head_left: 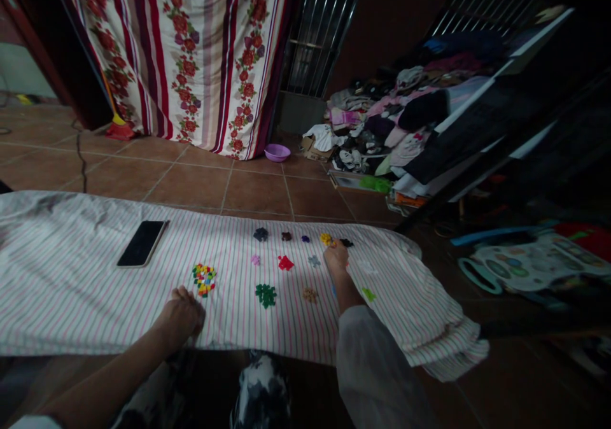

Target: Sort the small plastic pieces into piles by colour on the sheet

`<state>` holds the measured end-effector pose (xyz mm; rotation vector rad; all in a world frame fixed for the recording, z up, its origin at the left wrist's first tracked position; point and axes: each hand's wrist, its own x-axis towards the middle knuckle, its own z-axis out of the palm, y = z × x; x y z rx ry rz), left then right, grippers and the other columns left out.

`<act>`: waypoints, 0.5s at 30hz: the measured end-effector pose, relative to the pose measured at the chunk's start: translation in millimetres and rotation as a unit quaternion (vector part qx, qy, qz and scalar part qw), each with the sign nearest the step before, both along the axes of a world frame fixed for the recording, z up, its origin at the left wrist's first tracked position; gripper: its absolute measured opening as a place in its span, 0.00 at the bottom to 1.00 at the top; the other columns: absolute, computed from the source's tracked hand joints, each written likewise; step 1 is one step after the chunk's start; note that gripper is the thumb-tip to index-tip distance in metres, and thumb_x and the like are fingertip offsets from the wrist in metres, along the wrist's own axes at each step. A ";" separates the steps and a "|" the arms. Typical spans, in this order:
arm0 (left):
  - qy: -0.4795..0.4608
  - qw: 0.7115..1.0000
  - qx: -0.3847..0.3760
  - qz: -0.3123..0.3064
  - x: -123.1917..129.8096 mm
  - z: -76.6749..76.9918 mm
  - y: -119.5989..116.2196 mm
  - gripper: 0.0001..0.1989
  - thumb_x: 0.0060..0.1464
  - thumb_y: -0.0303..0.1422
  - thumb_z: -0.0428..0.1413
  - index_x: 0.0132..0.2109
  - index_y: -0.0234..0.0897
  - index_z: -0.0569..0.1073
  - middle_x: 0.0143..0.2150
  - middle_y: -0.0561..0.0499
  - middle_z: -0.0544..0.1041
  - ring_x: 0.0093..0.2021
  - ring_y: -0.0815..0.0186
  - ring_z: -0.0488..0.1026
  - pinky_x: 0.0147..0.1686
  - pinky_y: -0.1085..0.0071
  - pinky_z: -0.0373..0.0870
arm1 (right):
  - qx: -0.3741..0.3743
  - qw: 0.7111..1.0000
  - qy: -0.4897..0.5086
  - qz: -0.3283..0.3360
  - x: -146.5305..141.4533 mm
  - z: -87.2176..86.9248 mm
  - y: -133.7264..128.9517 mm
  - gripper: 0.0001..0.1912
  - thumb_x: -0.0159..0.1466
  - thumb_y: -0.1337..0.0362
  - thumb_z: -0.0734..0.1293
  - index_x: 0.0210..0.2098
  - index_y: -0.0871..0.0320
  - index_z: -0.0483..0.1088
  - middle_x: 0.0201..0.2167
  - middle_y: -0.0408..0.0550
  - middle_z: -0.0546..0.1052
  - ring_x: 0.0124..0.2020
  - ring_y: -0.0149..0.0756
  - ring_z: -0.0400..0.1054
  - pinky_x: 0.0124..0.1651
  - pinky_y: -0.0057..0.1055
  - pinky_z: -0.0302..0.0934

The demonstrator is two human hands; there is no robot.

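Note:
My right hand reaches to the far side of the striped cloth, its fingers pinched together right at a small yellow pile; what lies between the fingertips is hidden. Just beside it is a black pile. My left hand rests on the cloth with fingers curled in, and anything inside cannot be seen. Near its fingertips lies a pile of mixed-colour small pieces. Between the hands sit single-colour piles: green, tan, red, grey and pink.
A phone lies at the left of the striped cloth. Dark grey, brown and lime-green pieces lie there too. Beyond are a purple basin, a floral curtain and heaped clothes.

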<state>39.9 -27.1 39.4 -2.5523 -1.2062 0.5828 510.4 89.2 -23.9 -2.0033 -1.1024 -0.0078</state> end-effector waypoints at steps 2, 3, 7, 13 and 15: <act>0.010 1.000 -0.009 0.002 1.5 1.2 0.1 0.17 0.53 0.18 0.49 0.48 0.19 0.76 0.47 0.18 0.74 0.51 0.40 0.75 0.47 0.46 0.70 | -0.022 0.999 0.021 -0.033 -1.2 -1.6 4.7 0.23 0.51 0.70 0.59 0.44 0.64 0.75 0.34 0.58 0.76 0.42 0.48 0.70 0.48 0.40 0.62; 0.017 1.000 -0.017 0.004 2.3 1.8 0.2 0.17 0.54 0.19 0.49 0.48 0.19 0.76 0.47 0.17 0.74 0.52 0.40 0.74 0.48 0.45 0.70 | -0.032 0.998 0.032 -0.045 -2.3 -2.4 6.6 0.24 0.50 0.71 0.59 0.44 0.63 0.75 0.34 0.58 0.77 0.43 0.48 0.70 0.49 0.40 0.62; 0.030 0.999 -0.033 0.006 3.4 2.8 0.7 0.17 0.56 0.22 0.50 0.50 0.17 0.74 0.48 0.13 0.71 0.53 0.39 0.73 0.48 0.44 0.70 | -0.061 0.995 0.052 -0.054 -7.6 -4.0 11.0 0.27 0.48 0.73 0.59 0.47 0.64 0.74 0.39 0.58 0.77 0.46 0.48 0.70 0.51 0.40 0.61; 0.034 0.999 0.006 -0.011 0.4 -7.8 0.4 0.16 0.54 0.20 0.51 0.48 0.19 0.76 0.47 0.18 0.74 0.51 0.41 0.75 0.49 0.45 0.71 | -0.079 0.992 0.073 -0.059 -11.8 -5.1 14.7 0.31 0.50 0.74 0.57 0.54 0.66 0.69 0.46 0.59 0.75 0.51 0.47 0.69 0.55 0.38 0.60; 0.027 0.999 0.017 -0.017 -1.3 -14.8 0.6 0.15 0.54 0.22 0.51 0.47 0.21 0.77 0.46 0.19 0.75 0.51 0.41 0.74 0.48 0.45 0.72 | -0.075 0.992 0.077 -0.069 -12.6 -5.4 18.0 0.32 0.51 0.73 0.58 0.55 0.66 0.67 0.48 0.60 0.75 0.53 0.47 0.68 0.56 0.38 0.59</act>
